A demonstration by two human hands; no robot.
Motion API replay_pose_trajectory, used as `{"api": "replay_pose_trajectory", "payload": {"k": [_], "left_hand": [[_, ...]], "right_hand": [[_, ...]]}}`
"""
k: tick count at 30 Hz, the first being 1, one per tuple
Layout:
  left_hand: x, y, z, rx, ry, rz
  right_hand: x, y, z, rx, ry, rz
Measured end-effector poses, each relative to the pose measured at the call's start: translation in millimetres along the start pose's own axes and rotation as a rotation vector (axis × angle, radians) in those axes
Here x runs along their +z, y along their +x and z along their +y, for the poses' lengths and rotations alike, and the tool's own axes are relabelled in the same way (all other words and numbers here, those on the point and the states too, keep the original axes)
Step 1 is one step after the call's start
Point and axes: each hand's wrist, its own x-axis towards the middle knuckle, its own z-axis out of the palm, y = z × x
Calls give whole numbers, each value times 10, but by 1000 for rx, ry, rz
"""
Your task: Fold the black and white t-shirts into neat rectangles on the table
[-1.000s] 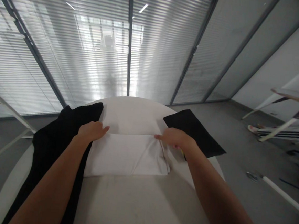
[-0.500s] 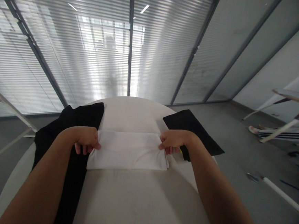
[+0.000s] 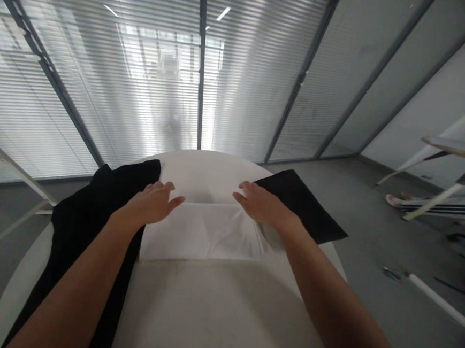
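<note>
A folded white cloth (image 3: 199,233) lies flat in the middle of the round white table (image 3: 213,312), with creases toward its right end. Over its far left corner is my left hand (image 3: 155,203), open, thumb and fingers apart, holding nothing. My right hand (image 3: 260,203) is open too, at the cloth's far right corner, fingers stretched forward. Whether the fingertips touch the cloth I cannot tell. Black fabric (image 3: 80,213) spreads along the table's left side, partly beneath my left forearm. A flat black piece (image 3: 303,201) lies beyond my right hand.
Glass panels with blinds (image 3: 154,93) stand behind the table. A white metal frame (image 3: 19,173) is at the left. To the right are another table (image 3: 460,149), a leg in striped trousers (image 3: 435,208) and a white pole (image 3: 443,303) near the floor.
Both hands have let go of the white cloth's side edges. They have moved forward and a little inward to its far corners, and their fingers have opened.
</note>
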Motion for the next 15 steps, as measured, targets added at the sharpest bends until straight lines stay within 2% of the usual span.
{"api": "replay_pose_trajectory", "payload": {"k": [2, 4, 7, 10, 15], "left_hand": [[230, 50, 186, 113, -40, 78], [472, 97, 302, 152, -50, 43], [715, 141, 323, 147, -25, 4], [746, 144, 277, 166, -20, 39], [563, 127, 277, 201, -40, 53]], "right_hand": [[218, 49, -130, -47, 24, 53], [448, 95, -212, -93, 37, -9], [673, 141, -211, -87, 42, -92], [684, 164, -142, -110, 40, -111], [403, 152, -92, -202, 95, -178]]}}
